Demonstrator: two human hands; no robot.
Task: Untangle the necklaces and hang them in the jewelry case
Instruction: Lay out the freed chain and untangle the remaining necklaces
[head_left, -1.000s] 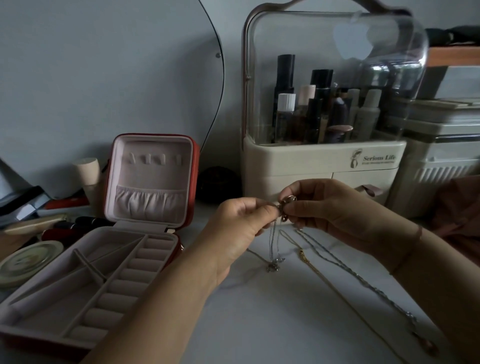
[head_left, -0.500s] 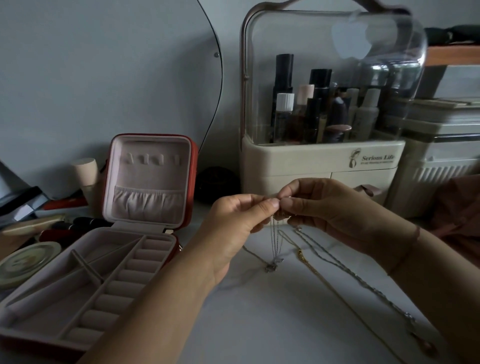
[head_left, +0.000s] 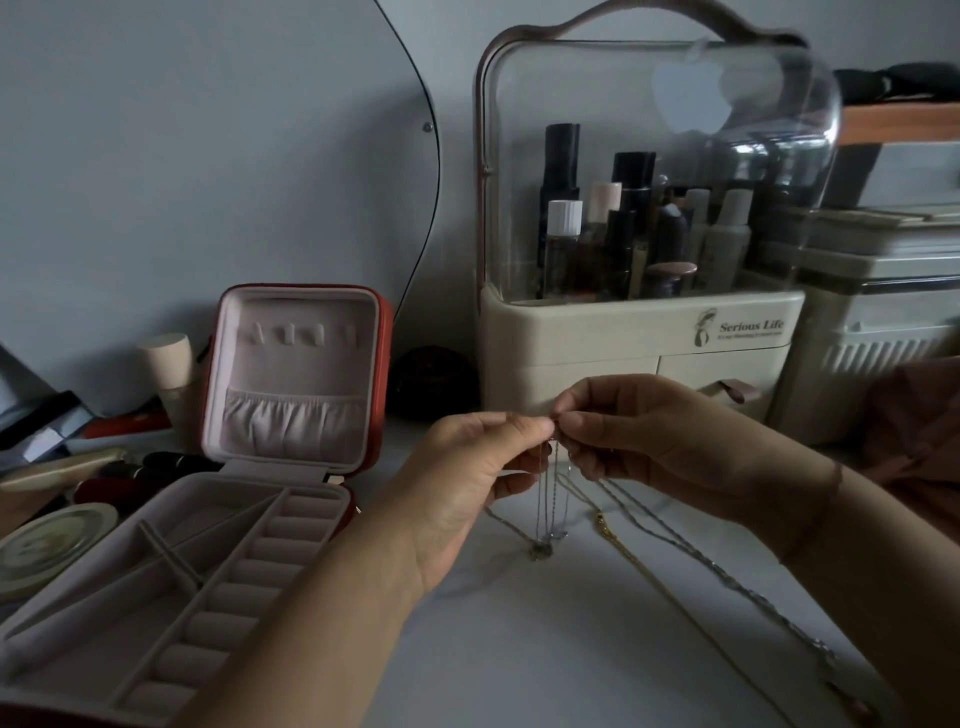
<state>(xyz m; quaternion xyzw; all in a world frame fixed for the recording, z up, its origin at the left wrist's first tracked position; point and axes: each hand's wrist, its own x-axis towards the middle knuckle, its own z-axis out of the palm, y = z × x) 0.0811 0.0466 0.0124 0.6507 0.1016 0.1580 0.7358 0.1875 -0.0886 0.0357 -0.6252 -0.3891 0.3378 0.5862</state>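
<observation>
Left hand (head_left: 467, 483) and right hand (head_left: 639, 436) pinch one thin necklace (head_left: 554, 499) aloft — jewelry case (head_left: 298, 379) hooks (head_left: 301, 335) bare, other chains (head_left: 727, 577) on bench (head_left: 519, 654)

Views: one, head-worn, wide-angle.
Position: above the near edge of the white counter (head_left: 519, 649), close in.
Facing: forward and down, toward the grey back wall (head_left: 441, 47).
Frame centre: left hand (head_left: 467, 483) and right hand (head_left: 639, 431), pinching a thin silver chain necklace (head_left: 555, 493).
Left side: open red jewelry case with pink lining (head_left: 296, 364), near corner cropped.
</observation>
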